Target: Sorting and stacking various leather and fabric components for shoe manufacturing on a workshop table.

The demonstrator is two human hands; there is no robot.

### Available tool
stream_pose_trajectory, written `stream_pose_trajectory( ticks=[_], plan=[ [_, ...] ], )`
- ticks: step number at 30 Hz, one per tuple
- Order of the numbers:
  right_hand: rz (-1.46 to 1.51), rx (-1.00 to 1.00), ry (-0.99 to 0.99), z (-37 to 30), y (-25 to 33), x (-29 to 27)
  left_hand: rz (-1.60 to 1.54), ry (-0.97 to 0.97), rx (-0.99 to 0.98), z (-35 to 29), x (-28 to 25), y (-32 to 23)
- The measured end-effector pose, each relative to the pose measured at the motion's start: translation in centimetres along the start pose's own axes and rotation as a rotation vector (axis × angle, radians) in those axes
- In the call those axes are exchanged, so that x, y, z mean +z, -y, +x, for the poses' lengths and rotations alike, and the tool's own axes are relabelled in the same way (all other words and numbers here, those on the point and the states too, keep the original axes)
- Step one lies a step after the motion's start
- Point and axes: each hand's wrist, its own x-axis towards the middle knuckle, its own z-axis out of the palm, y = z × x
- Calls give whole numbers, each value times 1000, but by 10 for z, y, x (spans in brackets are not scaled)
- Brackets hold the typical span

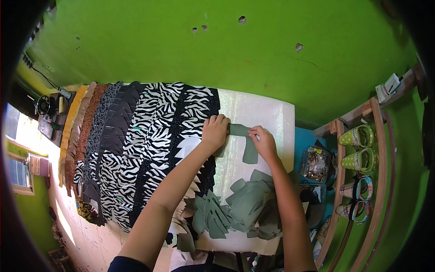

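A dark green, curved cut piece of thin sheet material (250, 152) lies on the pale, glittery sheet (276, 113) and bends down at its right side. My right hand (264, 141) pinches it at its upper right corner between thumb and fingers. At the left end, my left hand (215, 131) is closed over the material, its fingers curled and partly hiding it. Nearer to me is a loose heap of similar green pieces (249, 199), several of them overlapping.
Overlapping rows of zebra-print pieces (154, 122) cover the table's left, with grey, brown and yellow rows (74, 122) beyond. At right are a clear box of small parts (316, 163) and a wooden rack (378, 181) holding patterned shoe uppers (355, 137). A green wall (181, 50) rises behind.
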Motion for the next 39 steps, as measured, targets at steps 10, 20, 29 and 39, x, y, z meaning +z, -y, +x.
stream_pose_trajectory(
  ticks=[10,20,29,39],
  plan=[
    [-257,93,86,19,6,-9,-37,192,-30,10,-15,1],
    [180,184,-33,82,1,-13,-574,116,-279,62,-31,40],
    [49,331,-231,134,13,14,-488,7,-390,101,-12,74],
    [-340,289,-340,139,21,27,-161,-39,-389,107,-3,72]
  ],
)
